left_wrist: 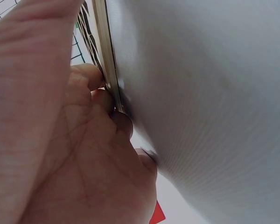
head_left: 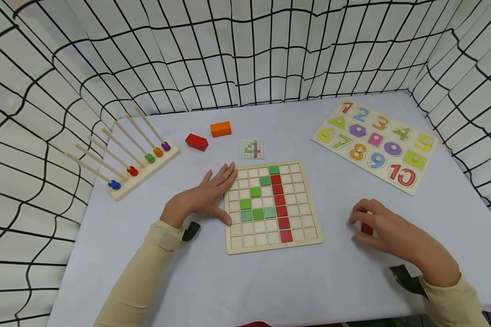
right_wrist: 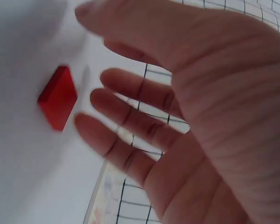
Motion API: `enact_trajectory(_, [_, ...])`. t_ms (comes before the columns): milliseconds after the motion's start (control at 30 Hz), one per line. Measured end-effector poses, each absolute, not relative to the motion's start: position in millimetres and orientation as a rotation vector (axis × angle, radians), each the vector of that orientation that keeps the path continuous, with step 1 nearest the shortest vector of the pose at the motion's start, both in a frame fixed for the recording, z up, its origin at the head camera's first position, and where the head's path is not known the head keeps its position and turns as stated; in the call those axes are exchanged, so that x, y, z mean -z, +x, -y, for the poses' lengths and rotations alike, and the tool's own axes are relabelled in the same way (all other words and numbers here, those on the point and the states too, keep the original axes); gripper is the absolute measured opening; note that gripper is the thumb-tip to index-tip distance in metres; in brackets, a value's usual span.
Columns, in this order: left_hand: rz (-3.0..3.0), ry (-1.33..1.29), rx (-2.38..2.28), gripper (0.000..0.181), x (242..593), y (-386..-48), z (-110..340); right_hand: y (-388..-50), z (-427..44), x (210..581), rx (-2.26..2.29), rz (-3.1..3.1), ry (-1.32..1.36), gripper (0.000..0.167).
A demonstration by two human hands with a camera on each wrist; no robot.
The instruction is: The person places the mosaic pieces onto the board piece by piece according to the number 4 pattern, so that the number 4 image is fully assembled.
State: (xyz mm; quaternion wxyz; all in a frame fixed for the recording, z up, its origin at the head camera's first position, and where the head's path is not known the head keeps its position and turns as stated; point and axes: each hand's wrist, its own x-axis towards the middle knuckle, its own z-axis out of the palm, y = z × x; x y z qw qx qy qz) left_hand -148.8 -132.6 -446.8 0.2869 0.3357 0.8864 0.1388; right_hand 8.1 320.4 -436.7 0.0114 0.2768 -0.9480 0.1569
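A wooden grid board [head_left: 274,248] lies mid-table, with a column of red tiles [head_left: 281,210] and several green tiles [head_left: 258,214] in its cells. My left hand [head_left: 204,198] rests along the board's left edge, fingers and thumb spread. In the left wrist view, the fingertips of that hand [left_wrist: 91,154] touch the board's side. To the right of the board, my right hand [head_left: 386,229] hovers over a loose red tile [head_left: 367,228]. The right wrist view has this tile [right_wrist: 59,99] lying on the table, apart from the loosely bent fingers [right_wrist: 126,112].
Behind the board is a small pattern card [head_left: 252,149], with a red block [head_left: 197,142] and an orange block [head_left: 221,129] to its left. A pegged bead rack [head_left: 145,171] stands at left, a number puzzle [head_left: 374,143] lies at back right. Black netting [head_left: 237,56] surrounds the table.
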Motion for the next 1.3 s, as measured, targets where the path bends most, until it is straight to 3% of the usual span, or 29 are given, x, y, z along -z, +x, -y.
enact_trajectory(167, [-2.370,0.891,-0.366,0.141,446.0,-149.5,132.5,13.0,-332.3,437.6,-0.494,3.153,0.703,0.038])
enact_trajectory(433, [-2.364,0.887,-0.359,0.141,447.3,-148.9,133.5,4.4,-333.2,447.5,-0.541,2.903,0.997,0.042])
enact_trajectory(1300, [-2.367,0.895,-0.388,0.140,444.9,-147.8,132.7,-47.3,-281.5,426.5,-0.614,2.989,1.079,0.024])
